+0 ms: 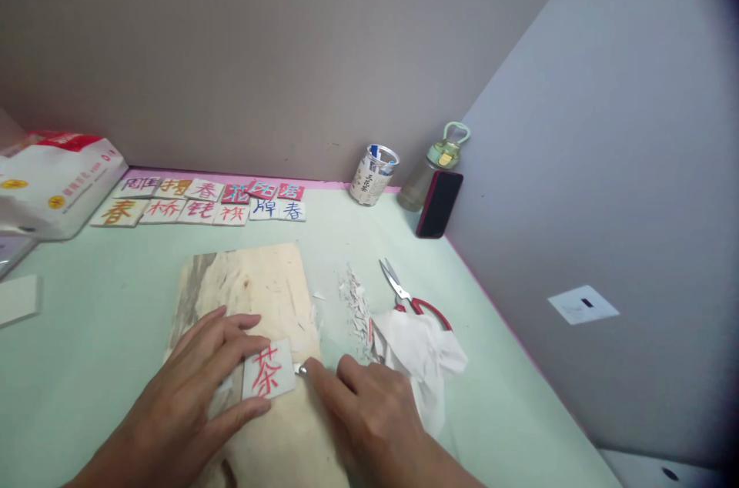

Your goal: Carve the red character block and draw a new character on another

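Square tile (269, 374) held down on wooden board (277, 284), metal tool (299, 369) at its right side.
Tile (one red character on its face) lies on the near half of the board; left hand (196, 380) clamped on it, fingers at the upper left, thumb at the lower edge. Right hand (372, 399) closed on the tool, mostly hidden by the fingers; whether the tip touches the tile, cannot tell. Right of board: scraps (353, 303), then white cloth (419, 345) against red-handled scissors (404, 294). Beyond: two rows of lettered tiles (199, 211), can (371, 178), bottle (412, 188), upright phone (439, 203).
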Demonstrator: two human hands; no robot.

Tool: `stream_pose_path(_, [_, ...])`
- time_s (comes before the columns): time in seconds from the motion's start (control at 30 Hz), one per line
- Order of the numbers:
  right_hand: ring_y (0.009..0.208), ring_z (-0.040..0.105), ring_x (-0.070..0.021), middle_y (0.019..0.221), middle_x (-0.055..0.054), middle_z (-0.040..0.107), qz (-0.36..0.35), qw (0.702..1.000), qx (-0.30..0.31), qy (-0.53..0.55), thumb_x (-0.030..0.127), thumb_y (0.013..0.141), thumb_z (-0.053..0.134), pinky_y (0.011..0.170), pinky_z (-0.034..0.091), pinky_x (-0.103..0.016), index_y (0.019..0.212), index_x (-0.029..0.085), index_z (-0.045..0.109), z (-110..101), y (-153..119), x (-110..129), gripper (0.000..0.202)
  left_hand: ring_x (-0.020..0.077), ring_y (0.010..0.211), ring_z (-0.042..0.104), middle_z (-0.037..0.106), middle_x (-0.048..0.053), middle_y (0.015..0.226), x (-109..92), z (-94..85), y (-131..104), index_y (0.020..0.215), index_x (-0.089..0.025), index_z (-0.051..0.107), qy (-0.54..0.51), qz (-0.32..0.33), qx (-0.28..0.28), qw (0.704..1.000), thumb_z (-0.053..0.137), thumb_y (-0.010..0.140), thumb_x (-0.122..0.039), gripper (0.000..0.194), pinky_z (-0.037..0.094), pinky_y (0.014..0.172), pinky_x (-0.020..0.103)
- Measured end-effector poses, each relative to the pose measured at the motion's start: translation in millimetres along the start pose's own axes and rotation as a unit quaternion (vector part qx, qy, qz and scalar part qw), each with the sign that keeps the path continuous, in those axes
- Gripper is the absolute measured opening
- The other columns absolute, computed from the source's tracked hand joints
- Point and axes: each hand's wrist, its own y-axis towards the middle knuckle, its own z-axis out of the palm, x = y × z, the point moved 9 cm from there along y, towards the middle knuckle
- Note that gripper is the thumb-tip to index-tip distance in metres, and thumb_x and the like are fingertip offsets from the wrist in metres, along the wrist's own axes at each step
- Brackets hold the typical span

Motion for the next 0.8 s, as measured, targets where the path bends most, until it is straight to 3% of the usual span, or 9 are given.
stream_pose_path(0.23, [0.051,0.045,-0.0140,0.073,0.002,0.058,-0.021,0.989,0.118,0.085,0.016,0.104,0.044,0.049,0.027,-0.030,0.123,0.024,0.062,10,2,-14,0.028,0.0315,0.140,0.052,0.064,0.005,0.134,2,0.0,3,0.129,-0.033,0.061,-0.027,0.018,0.033,0.999,0.065,0.095,-0.045,0.036,0.034,0.124,0.054])
stream_pose_path(0.4, [0.055,0.050,-0.0137,0.076,0.002,0.059,0.000,0.986,0.121,0.118,0.021,0.108,0.043,0.051,0.030,-0.029,0.125,0.024,0.061,6,5,-16,0.024,0.0294,0.140,0.051,0.063,0.003,0.138,-3,-3.7,5,0.130,-0.034,0.061,-0.034,0.028,0.035,0.998,0.061,0.098,-0.047,0.034,0.035,0.124,0.048])
stream_pose_path(0.6, [0.055,0.047,-0.0171,0.078,0.001,0.059,-0.050,0.988,0.141,0.028,0.009,0.103,0.045,0.051,0.027,-0.032,0.135,0.020,0.051,11,-5,-6,0.035,0.0287,0.137,0.054,0.062,0.003,0.141,-8,-5.2,5,0.134,-0.036,0.059,-0.022,0.032,0.030,0.999,0.058,0.101,-0.046,0.035,0.037,0.123,0.049])
stream_pose_path(0.8, [0.060,0.056,-0.0156,0.081,0.001,0.064,-0.007,0.978,0.180,0.104,0.018,0.108,0.045,0.053,0.032,-0.031,0.128,0.024,0.058,14,-9,-9,0.025,0.0295,0.132,0.058,0.066,0.004,0.134,-9,-4.5,5,0.135,-0.036,0.060,-0.015,0.063,0.034,0.997,0.061,0.098,-0.040,0.038,0.041,0.119,0.049])
